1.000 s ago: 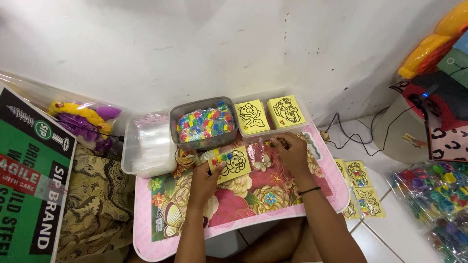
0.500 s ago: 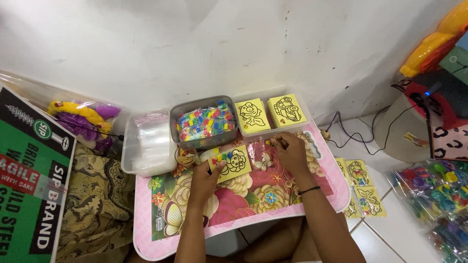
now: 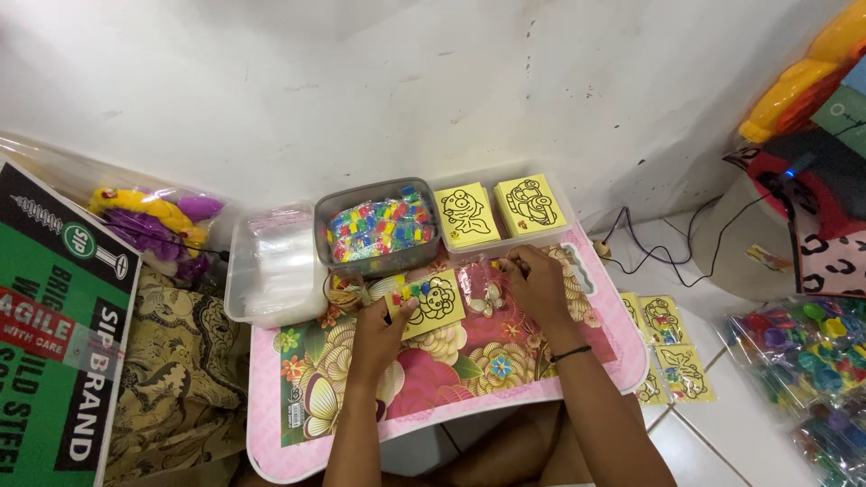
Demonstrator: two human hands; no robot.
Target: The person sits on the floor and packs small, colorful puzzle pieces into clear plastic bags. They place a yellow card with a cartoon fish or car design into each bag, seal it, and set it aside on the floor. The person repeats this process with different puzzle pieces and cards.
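While pinching the lower-left corner of a yellow picture card (image 3: 431,303), left hand (image 3: 379,329) rests low on the pink floral worktop (image 3: 451,379), fingers closed on the card edge. Card lying flat, slightly tilted, cartoon outline on it, small coloured bits along its left side. Right hand (image 3: 537,284) just right of it, fingers curled and pressed together on a small clear plastic bag (image 3: 481,287), pinching the bag's upper right edge; black band on that wrist. Bag lying between the card and the right hand, touching the worktop.

Directly behind the hands: grey tub of multicoloured pieces (image 3: 379,225), sitting at the worktop's far edge. Right of the tub, two stacks of yellow cards (image 3: 499,210) side by side in a clear tray against the white wall (image 3: 406,81). Left of the tub, clear container of plastic bags (image 3: 273,261), just beside it, overhanging the worktop's left corner.

Further out, right: more yellow cards (image 3: 672,352) on the tiled floor, near the worktop edge; bagged coloured pieces (image 3: 798,361) well apart at far right; black cable (image 3: 658,257) running along the wall base. Left: patterned brown cloth (image 3: 180,370), green-and-black cardboard box (image 3: 54,343), purple-and-yellow toy (image 3: 149,225) in a bag by the wall.
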